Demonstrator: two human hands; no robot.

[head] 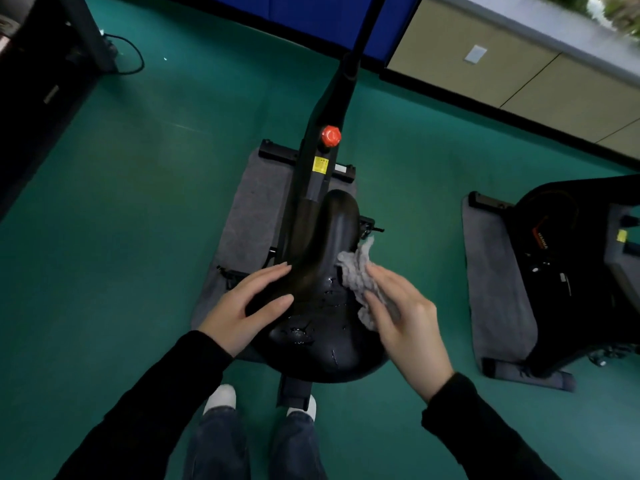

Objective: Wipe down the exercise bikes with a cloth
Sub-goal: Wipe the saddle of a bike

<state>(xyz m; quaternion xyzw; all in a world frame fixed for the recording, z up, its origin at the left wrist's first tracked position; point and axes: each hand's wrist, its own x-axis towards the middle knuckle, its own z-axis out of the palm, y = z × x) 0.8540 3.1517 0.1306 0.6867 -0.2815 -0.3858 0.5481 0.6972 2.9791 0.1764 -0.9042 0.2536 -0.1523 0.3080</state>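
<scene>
A black exercise bike stands below me, its cracked black saddle (322, 341) in the middle of the view. My left hand (249, 306) rests on the saddle's left side, fingers straight and thumb spread. My right hand (405, 320) presses a crumpled grey cloth (356, 271) against the saddle's right edge, fingers laid over it. The bike's black frame post (318, 157) carries a red knob (331, 135) and a yellow label.
A grey mat (252, 202) lies under the bike on the green floor. A second black bike (571, 271) on its own grey mat stands at the right. Dark equipment and a cable are at the far left. Beige wall panels run along the upper right.
</scene>
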